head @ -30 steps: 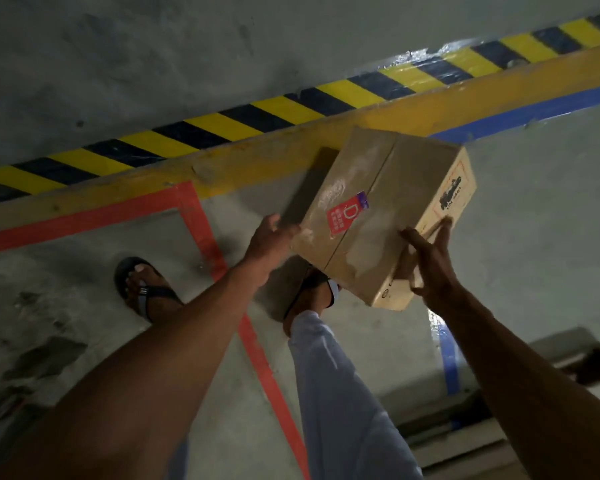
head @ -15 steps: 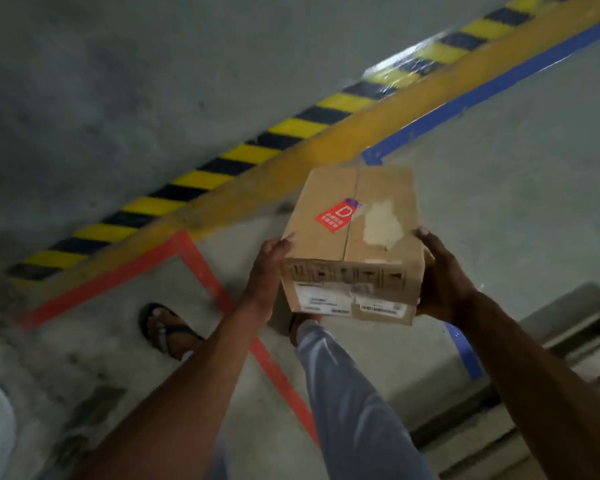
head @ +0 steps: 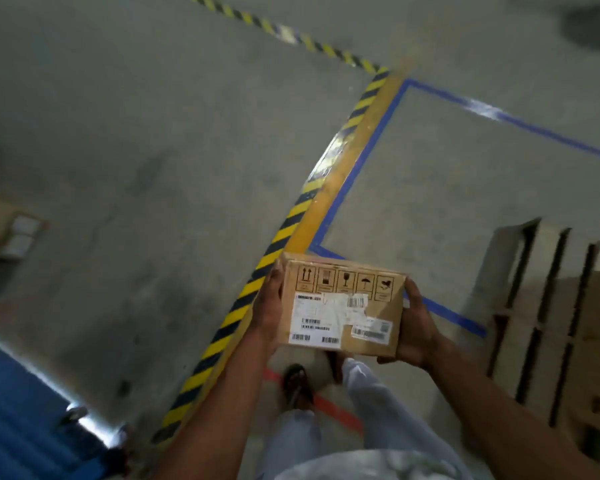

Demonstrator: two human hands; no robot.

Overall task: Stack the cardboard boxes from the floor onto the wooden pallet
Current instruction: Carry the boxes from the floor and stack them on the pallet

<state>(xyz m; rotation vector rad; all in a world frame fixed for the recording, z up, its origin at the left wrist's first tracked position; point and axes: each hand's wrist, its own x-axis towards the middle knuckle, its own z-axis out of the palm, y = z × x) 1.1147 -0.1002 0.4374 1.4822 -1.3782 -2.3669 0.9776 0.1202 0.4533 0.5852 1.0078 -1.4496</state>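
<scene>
I hold a small cardboard box (head: 343, 306) in front of me at waist height, its side with handling symbols and white barcode labels facing up. My left hand (head: 269, 306) presses its left end and my right hand (head: 414, 327) cups its right end from below. The wooden pallet (head: 548, 327) lies on the floor to the right, its slats bare. Another cardboard box (head: 4, 230) sits blurred at the far left on the floor.
A yellow and black hazard stripe (head: 291, 230) runs diagonally across the concrete floor, with blue tape (head: 357, 161) marking a bay beside it. A blue surface (head: 11, 410) fills the lower left corner. My sandalled foot (head: 297, 386) stands on red tape below the box.
The box has been lifted and tipped so its labelled side faces up. My view has swung round to the right, bringing the pallet's slats into sight.
</scene>
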